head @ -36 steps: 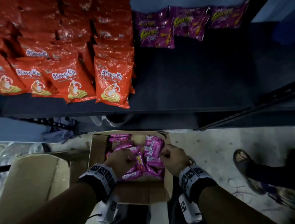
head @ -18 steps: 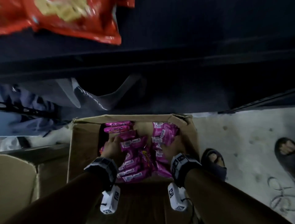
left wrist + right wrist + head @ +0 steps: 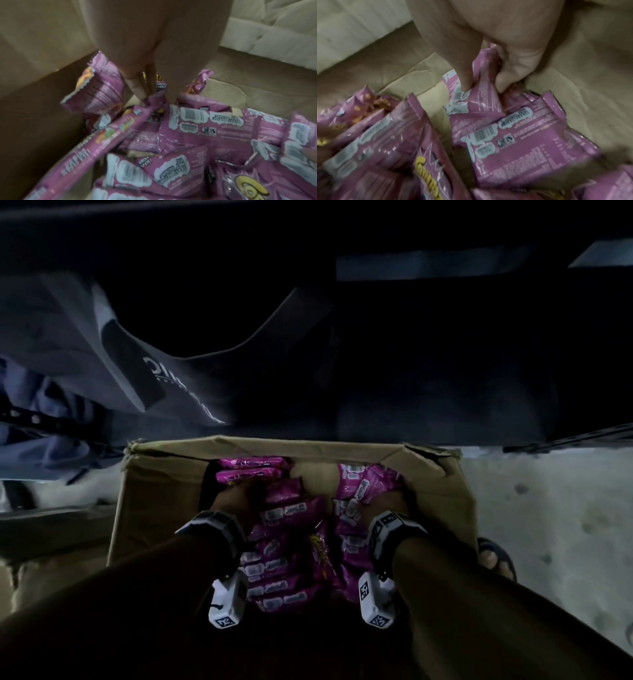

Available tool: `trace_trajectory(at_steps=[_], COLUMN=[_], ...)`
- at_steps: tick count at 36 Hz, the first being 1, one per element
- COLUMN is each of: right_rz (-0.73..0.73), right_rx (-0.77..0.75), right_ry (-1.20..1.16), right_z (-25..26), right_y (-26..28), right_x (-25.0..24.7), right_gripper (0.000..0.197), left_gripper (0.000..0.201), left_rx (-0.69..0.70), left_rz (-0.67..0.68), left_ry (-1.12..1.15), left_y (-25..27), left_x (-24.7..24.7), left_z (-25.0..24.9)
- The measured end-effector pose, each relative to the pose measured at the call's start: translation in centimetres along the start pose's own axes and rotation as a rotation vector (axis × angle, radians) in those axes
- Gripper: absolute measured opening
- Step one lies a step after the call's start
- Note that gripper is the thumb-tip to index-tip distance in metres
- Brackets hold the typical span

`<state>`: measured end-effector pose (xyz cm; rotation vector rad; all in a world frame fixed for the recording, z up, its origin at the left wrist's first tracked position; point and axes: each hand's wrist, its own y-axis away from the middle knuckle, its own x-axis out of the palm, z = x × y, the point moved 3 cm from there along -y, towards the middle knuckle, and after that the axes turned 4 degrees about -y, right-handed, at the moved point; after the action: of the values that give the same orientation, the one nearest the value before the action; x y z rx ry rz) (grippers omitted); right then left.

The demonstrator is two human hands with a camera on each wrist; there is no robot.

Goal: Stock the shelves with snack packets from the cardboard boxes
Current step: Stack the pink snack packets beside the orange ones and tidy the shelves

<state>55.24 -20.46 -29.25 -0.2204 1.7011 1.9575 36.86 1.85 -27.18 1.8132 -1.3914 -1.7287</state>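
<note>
Box: an open cardboard box (image 3: 164, 501) stands on a pale floor (image 3: 548, 508), just in front of dark shelving (image 3: 411, 354); its far right corner is torn and creased.
Packets: pink snack packets (image 3: 291, 542) fill the box, most lying back side up with barcodes showing, some standing on edge along the far wall.
Left hand: the left hand (image 3: 236, 501) is down inside the left half of the box. In the left wrist view its fingers (image 3: 135, 86) point straight down, close together, their tips pushed in among the crumpled tops of the packets (image 3: 197, 128). Whether they pinch a packet cannot be told.
Right hand: the right hand (image 3: 390, 505) is down inside the right half, near the right wall. In the right wrist view the thumb (image 3: 464, 75) and curled fingers (image 3: 510, 73) pinch the top of one upright packet (image 3: 481, 97) between them.
Wrists: each forearm carries a dark band with a white camera block (image 3: 227, 601) beneath.
Surroundings: a grey cloth (image 3: 68, 337) hangs at the left under the shelving; a sandalled foot (image 3: 493, 556) shows beside the box's right wall; another box (image 3: 34, 542) sits to the left.
</note>
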Motion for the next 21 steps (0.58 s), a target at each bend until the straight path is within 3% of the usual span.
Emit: trace_trajectory(at_steps=[2, 6, 10, 14, 19, 21], right_rz=[-0.013, 0.015, 0.02, 0.059, -0.035, -0.02], right_rx=[-0.02, -0.06, -0.114, -0.216, -0.4, -0.429], right_ry=[0.002, -0.022, -0.02, -0.041, -0.053, -0.051], right_z=[0.2, 1.0, 1.3, 1.9, 2.5, 2.4], right_y=[-0.1, 2.1, 5.4, 10.6, 17.1, 19.2], right_x=[-0.4, -0.4, -0.6, -2.7, -6.9, -8.8], right_gripper=[0.054, 0.047, 0.044, 0.031, 0.024, 0.031], left_gripper=[0.032, 0.037, 0.071, 0.039, 0.048, 0.04], left_rx=[-0.077, -0.099, -0.083, -0.168, -0.09, 0.004], left_rz=[-0.116, -0.085, -0.083, -0.11, -0.066, -0.05], left_ry=[-0.02, -0.041, -0.053, 0.078, 0.027, -0.044], left_y=[0.3, 2.4, 4.6, 10.2, 16.2, 18.5], left_x=[-0.6, -1.6, -2.6, -4.6, -7.8, -9.4], left_z=[-0.5, -1.6, -2.2, -3.4, -6.5, -8.7])
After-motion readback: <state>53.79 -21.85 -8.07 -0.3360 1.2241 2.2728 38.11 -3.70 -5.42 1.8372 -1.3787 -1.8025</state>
